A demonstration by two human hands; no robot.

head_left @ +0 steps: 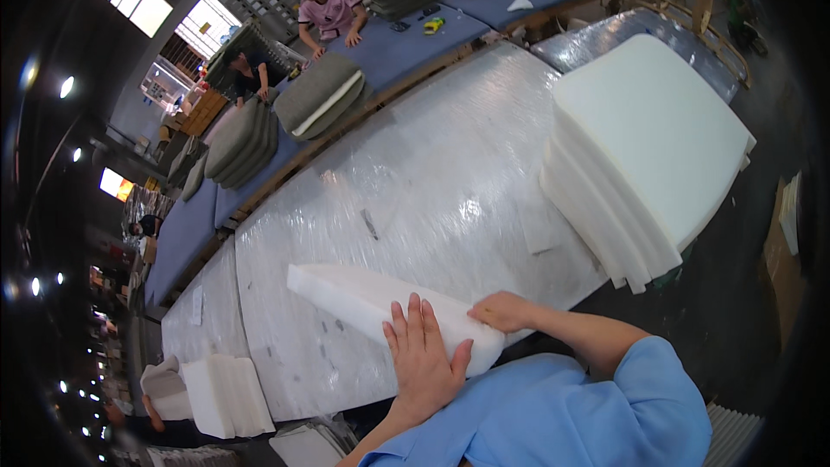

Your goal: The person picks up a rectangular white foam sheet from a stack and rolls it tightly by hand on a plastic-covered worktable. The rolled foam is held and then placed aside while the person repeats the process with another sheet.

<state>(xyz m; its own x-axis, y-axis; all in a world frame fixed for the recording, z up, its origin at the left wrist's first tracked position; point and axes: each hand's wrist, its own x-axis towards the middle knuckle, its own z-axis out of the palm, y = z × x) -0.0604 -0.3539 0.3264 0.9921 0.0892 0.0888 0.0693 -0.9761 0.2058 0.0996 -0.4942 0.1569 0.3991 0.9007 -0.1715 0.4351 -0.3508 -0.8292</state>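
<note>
Left hand (pixel 424 355) flat on foam slab (pixel 363 298)

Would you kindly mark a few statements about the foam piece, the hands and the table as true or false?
1. The left hand lies flat on the white foam piece. True.
2. The right hand holds a pair of scissors. False: it grips the foam piece's edge and holds no tool.
3. A stack of white foam slabs sits at the table's right end. True.
4. The table is covered in red cloth. False: its cover is clear, shiny plastic film.
5. Grey cushions lie on the blue bench behind. True.
</note>
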